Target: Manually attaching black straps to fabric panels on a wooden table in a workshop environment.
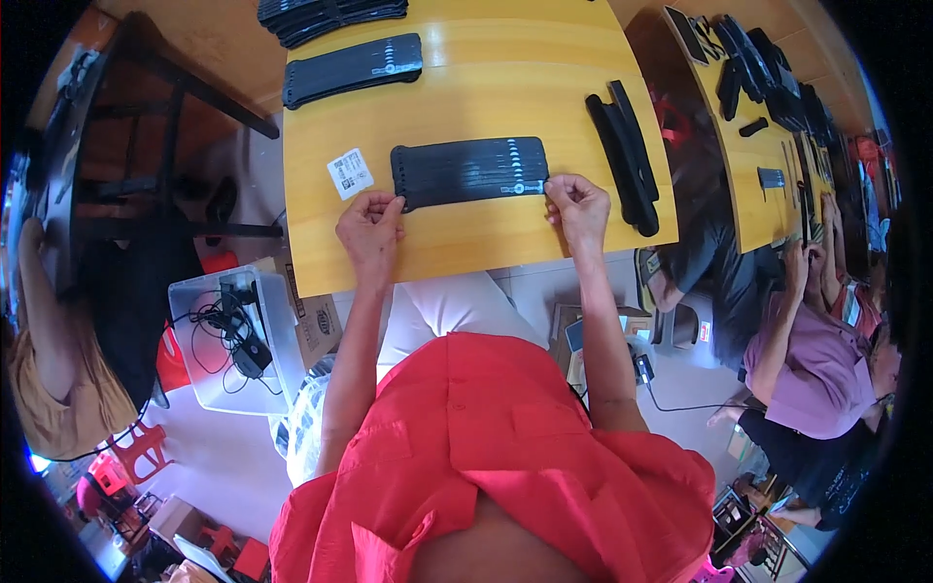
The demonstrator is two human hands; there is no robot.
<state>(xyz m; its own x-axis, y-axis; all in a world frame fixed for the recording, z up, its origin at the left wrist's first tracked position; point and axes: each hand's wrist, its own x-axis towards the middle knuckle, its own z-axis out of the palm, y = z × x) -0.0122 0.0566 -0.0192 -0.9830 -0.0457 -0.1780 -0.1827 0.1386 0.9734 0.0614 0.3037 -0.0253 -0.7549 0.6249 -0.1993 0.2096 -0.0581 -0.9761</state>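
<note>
A flat, oblong black packet with a row of white printed marks near its right end lies on the yellow wooden table in front of me. My left hand pinches its lower left corner between thumb and fingertips. At the lower right corner, the fingers of my right hand are closed on the edge in the same way. Just above my left hand lies a white square label with small black codes, apart from the packet.
Similar black packets are stacked at the table's far left, with a thicker black bundle behind. Long black strips lie along the right edge. A clear plastic bin with cables stands below left. People sit at another table to the right.
</note>
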